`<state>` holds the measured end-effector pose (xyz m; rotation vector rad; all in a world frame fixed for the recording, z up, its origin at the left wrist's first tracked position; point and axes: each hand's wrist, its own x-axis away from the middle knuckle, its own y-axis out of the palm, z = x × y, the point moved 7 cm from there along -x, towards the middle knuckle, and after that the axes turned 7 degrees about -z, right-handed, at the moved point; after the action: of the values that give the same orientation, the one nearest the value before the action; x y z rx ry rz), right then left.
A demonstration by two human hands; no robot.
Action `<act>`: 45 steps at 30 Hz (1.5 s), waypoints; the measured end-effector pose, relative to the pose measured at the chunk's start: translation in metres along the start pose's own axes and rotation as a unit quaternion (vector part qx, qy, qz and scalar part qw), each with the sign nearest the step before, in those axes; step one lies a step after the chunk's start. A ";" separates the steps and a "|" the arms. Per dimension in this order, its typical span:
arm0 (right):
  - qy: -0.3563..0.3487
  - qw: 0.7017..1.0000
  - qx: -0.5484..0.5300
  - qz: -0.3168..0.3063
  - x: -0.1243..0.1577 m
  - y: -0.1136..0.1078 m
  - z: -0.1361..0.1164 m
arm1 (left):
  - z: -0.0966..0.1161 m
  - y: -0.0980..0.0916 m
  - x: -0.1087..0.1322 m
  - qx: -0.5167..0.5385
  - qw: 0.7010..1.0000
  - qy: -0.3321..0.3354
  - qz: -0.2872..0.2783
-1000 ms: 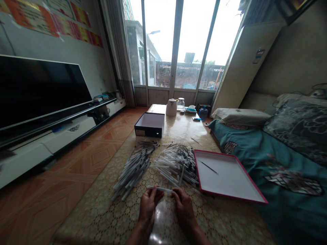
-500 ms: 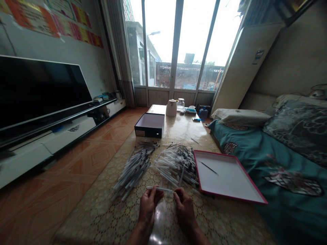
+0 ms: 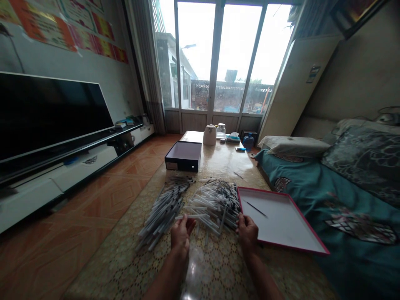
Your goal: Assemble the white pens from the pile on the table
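Note:
My left hand (image 3: 180, 231) is closed round a white pen tube (image 3: 192, 216) that points right, just in front of two heaps on the table. A tidy heap of grey pens (image 3: 164, 208) lies to its left. A loose heap of white tubes with dark tips (image 3: 214, 202) lies ahead. My right hand (image 3: 247, 228) rests at the right edge of that loose heap, beside the near left corner of a red-rimmed white tray (image 3: 281, 221). Its fingers are curled into the heap; what they hold is hidden. One thin dark refill (image 3: 255, 208) lies in the tray.
A dark open box (image 3: 183, 155) stands further up the patterned table (image 3: 215, 266). A white kettle (image 3: 209, 134), a jar and small items sit at the far end. A teal-covered sofa (image 3: 343, 216) runs along the right, a television (image 3: 46, 112) along the left.
Both hands held one white tube between them near the table's front. Now my right hand has let go and moved right and forward to the loose heap; my left hand keeps the tube.

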<state>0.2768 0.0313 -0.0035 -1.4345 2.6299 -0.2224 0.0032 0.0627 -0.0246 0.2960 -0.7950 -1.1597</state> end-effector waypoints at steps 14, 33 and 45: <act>-0.032 0.993 0.109 -0.015 -0.060 0.025 -0.017 | 0.007 0.025 -0.012 -0.268 0.957 0.077 -0.073; -0.135 0.973 0.162 -0.097 0.031 0.034 -0.008 | 0.080 -0.031 0.019 -0.860 0.471 0.193 0.028; -0.148 0.968 0.166 -0.120 0.062 0.046 -0.007 | 0.067 -0.033 0.017 -0.876 0.452 0.168 0.008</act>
<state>0.2042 0.0042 -0.0087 -1.5276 2.0663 -0.4155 -0.0631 0.0466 0.0092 -1.2260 1.0195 -1.2688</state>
